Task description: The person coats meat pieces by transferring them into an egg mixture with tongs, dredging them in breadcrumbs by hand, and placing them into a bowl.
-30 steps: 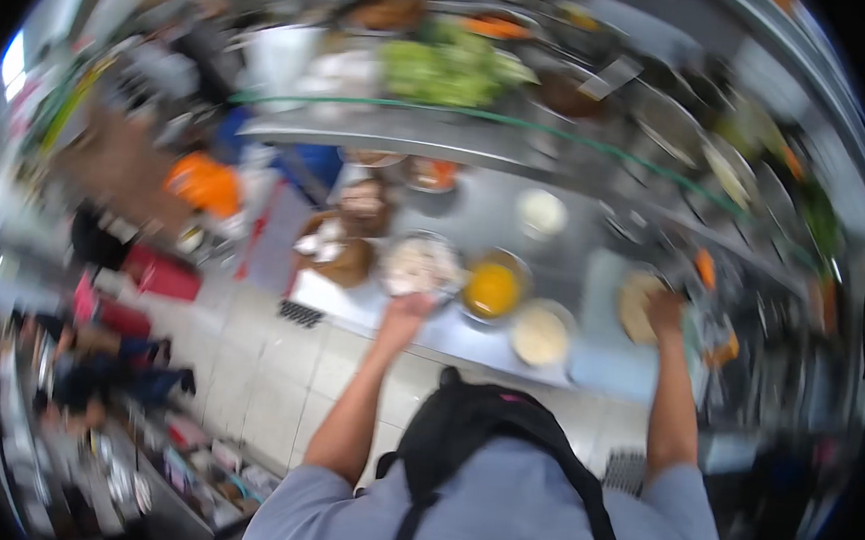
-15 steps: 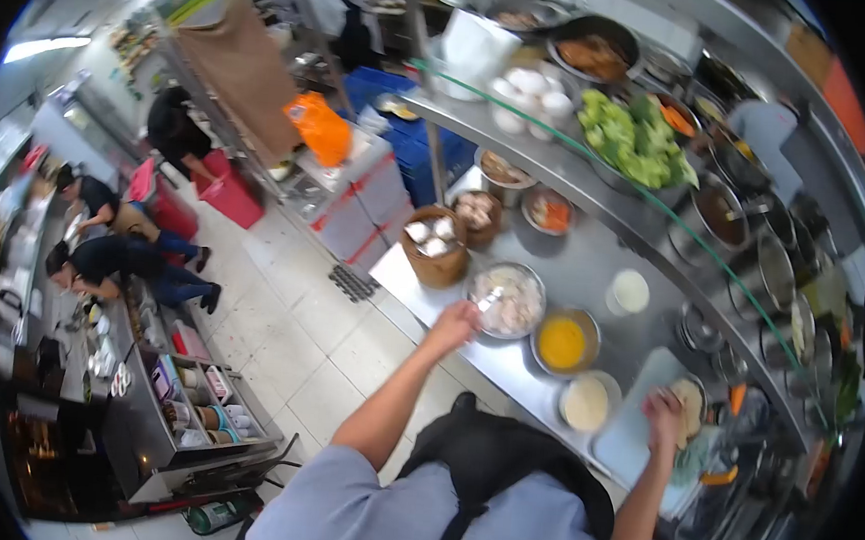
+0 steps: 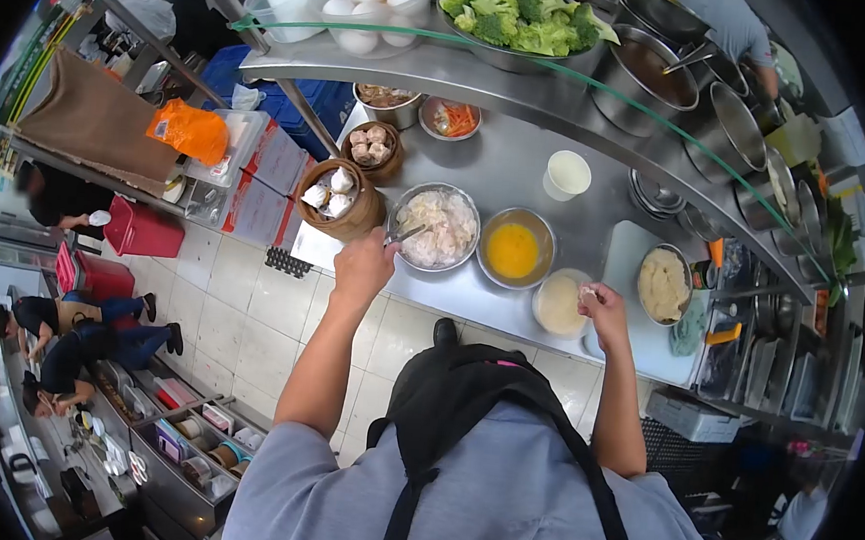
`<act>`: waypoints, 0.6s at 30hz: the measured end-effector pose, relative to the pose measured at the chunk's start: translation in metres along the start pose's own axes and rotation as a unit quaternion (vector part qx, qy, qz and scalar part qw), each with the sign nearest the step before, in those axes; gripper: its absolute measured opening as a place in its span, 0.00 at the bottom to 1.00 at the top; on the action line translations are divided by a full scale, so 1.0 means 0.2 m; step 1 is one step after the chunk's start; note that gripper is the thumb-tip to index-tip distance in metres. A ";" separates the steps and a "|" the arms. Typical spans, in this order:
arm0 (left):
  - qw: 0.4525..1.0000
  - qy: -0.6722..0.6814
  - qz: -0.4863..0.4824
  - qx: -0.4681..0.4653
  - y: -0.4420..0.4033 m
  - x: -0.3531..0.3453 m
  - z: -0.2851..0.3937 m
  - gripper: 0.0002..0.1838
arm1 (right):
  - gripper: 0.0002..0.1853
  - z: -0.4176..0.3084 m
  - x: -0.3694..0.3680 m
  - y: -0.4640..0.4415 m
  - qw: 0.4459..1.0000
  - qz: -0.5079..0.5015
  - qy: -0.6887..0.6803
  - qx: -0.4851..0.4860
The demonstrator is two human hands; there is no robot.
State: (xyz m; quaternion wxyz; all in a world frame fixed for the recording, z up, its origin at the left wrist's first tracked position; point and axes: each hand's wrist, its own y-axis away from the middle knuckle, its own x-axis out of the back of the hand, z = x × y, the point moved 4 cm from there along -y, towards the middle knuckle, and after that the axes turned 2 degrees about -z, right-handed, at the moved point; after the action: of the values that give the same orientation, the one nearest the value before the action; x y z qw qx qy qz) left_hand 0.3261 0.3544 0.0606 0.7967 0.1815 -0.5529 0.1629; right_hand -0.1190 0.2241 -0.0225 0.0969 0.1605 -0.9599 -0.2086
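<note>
While a utensil (image 3: 411,233) is gripped by the left hand (image 3: 362,266) at a bowl of pale pieces (image 3: 443,269), a pale bit (image 3: 586,293) is pinched by the right hand (image 3: 606,317) over a beige-filled bowl (image 3: 552,334). Two steamers (image 3: 364,219) and one white cup (image 3: 567,175) are set nearby, the counter (image 3: 512,165) overhung by one shelf (image 3: 397,64).

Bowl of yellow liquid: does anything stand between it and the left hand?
Yes, the bowl of pale pieces stands between the left hand and the bowl of yellow liquid.
</note>
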 end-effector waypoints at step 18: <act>0.935 -0.270 -0.117 -0.199 -0.34 0.00 0.19 0.15 | 0.12 0.00 0.11 0.01 0.998 -0.050 0.004 0.037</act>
State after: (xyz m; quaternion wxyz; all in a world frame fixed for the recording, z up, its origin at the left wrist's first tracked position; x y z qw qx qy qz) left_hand 0.3254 0.2769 0.0665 0.6503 0.1195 -0.7435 -0.1000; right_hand -0.1405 0.2172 -0.0184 0.0843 0.2131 -0.9572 -0.1766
